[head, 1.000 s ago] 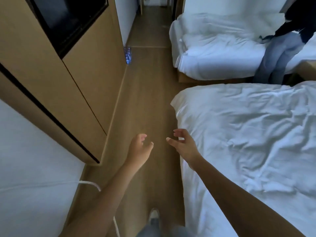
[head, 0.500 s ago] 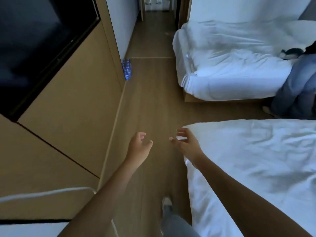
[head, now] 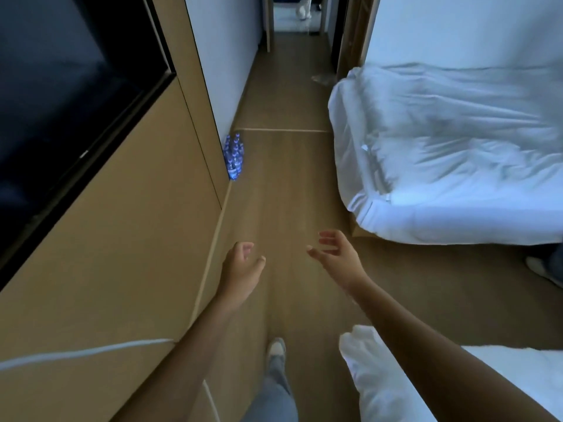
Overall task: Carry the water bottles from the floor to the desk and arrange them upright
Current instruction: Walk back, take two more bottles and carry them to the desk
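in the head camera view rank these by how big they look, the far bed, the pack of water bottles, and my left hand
1. far bed, by far the largest.
2. left hand.
3. pack of water bottles, though it stands much farther from the camera, so this is apparent size only.

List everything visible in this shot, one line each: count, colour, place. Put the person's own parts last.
water bottles: one cluster, count unclear, blue, on the floor against the wall corner ahead, left
cabinet: one, tan wood, left side
dark screen: one, black, set in the cabinet, upper left
floor: tan wood, running ahead
far bed: one, white, right
near bed: one, white, lower right
cable: one, white, lower left
shoe: one, pale, bottom centre
left hand: holds nothing, fingers loosely curled
right hand: holds nothing, fingers spread
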